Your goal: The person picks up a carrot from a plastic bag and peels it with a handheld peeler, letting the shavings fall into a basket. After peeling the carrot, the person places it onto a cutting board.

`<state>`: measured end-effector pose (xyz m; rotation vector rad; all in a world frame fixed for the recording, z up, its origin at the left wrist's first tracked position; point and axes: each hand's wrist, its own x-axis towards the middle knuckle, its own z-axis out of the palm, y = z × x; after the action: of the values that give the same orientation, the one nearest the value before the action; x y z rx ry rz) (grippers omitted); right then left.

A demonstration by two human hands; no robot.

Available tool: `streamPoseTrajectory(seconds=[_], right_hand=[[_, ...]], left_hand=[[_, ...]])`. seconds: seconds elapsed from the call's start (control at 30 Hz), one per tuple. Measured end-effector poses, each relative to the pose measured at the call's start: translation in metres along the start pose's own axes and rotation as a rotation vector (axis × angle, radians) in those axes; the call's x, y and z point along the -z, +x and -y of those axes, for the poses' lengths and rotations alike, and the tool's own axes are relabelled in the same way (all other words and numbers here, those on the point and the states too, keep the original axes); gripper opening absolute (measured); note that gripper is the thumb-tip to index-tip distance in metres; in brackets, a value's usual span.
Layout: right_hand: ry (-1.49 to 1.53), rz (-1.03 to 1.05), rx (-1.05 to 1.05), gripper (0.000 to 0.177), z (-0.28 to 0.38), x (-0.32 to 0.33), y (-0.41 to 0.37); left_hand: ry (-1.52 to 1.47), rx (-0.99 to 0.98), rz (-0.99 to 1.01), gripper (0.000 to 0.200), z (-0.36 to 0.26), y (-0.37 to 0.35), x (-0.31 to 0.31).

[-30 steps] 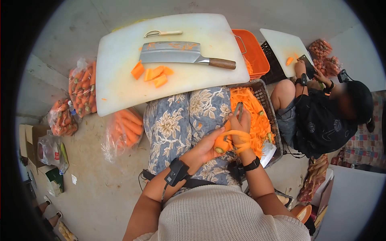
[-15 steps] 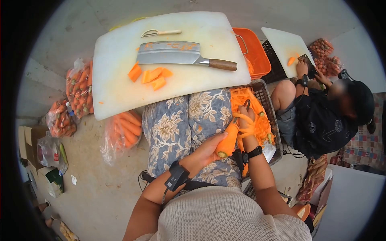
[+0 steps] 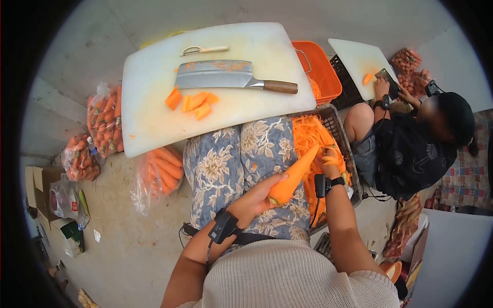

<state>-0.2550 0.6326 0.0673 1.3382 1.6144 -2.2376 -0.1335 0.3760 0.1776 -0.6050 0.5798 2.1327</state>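
Observation:
My left hand [image 3: 261,196] is closed around the thick end of a large peeled carrot [image 3: 294,178], its narrow tip pointing up and to the right over my lap. My right hand [image 3: 331,158] is closed above a dark crate [image 3: 339,134] heaped with orange carrot peelings [image 3: 308,134], and some strips drape over its fingers. The dark peeler it grips is mostly hidden now. Ahead lies a white cutting board [image 3: 146,82] with a cleaver [image 3: 215,77], a pale peeler [image 3: 205,50] and several carrot chunks [image 3: 197,102].
Bagged carrots [image 3: 163,169] stand by my left leg, with more carrot bags [image 3: 105,120] farther left. An orange tub [image 3: 328,66] stands beyond the board's right side. To the right, a co-worker [image 3: 411,149] handles a cleaver at another board [image 3: 359,56].
My right hand has moved away from the carrot, right and down over the peelings. The carrot's tip is now uncovered, and its orange body shows fully. The co-worker has barely moved.

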Motion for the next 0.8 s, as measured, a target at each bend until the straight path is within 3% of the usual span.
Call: streamPoseTrajectory(seconds=[0.17,0.23,0.4,0.53,0.6,0.63,0.73,0.8], right_hand=[[-0.054,-0.016,-0.026,0.031,-0.008,0.029,-0.037],[-0.022,0.12,-0.046,0.034,-0.022,0.041,-0.035],[-0.001,0.258,0.214,0.033,-0.022,-0.001,-0.104],[-0.017,0.332,0.276,0.032,0.003,-0.038,-0.174],[0.026,0.554,0.319,0.033,0.009,-0.047,-0.202],[0.032,0.554,0.327,0.033,0.002,-0.048,-0.205],[-0.405,0.457,0.902,0.038,-0.012,-0.049,-0.211],[-0.516,0.415,0.977,0.037,-0.009,-0.052,-0.216]], left_hand=[[-0.104,0.075,0.065,0.043,-0.002,0.006,0.01],[-0.043,-0.009,0.148,0.04,0.002,0.006,0.009],[-0.038,-0.047,0.145,0.04,0.003,0.001,-0.001],[-0.084,-0.034,0.187,0.043,0.006,0.006,0.005],[-0.064,-0.072,0.172,0.043,0.008,0.007,0.001],[-0.059,-0.106,0.151,0.044,0.01,0.008,-0.001],[-0.042,-0.115,0.079,0.045,0.01,0.004,-0.012],[0.028,-0.15,0.084,0.045,0.012,0.006,-0.014]])
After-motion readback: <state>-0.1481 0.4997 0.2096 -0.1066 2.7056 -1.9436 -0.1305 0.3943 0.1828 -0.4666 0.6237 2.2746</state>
